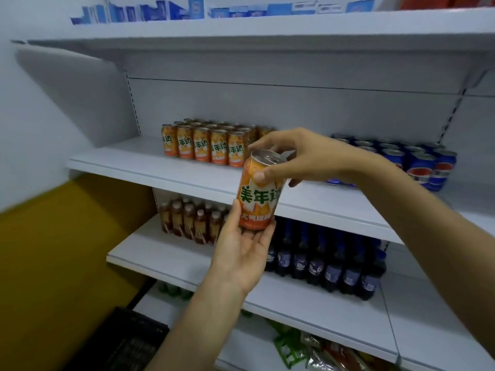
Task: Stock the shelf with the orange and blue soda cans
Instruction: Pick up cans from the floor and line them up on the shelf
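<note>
An orange soda can with green lettering is held upright in front of the middle shelf. My left hand cups its bottom from below. My right hand grips its top rim from the right, thumb on the can's front. On the shelf behind stand several rows of orange cans at the left and a group of blue cans at the right. A gap of bare shelf lies between the two groups, partly hidden by my right arm.
The lower shelf carries brown tea bottles and dark cola bottles. Blue boxes line the top shelf. A black crate sits on the floor at bottom left beside a yellow wall. Snack packets lie on the bottom shelf.
</note>
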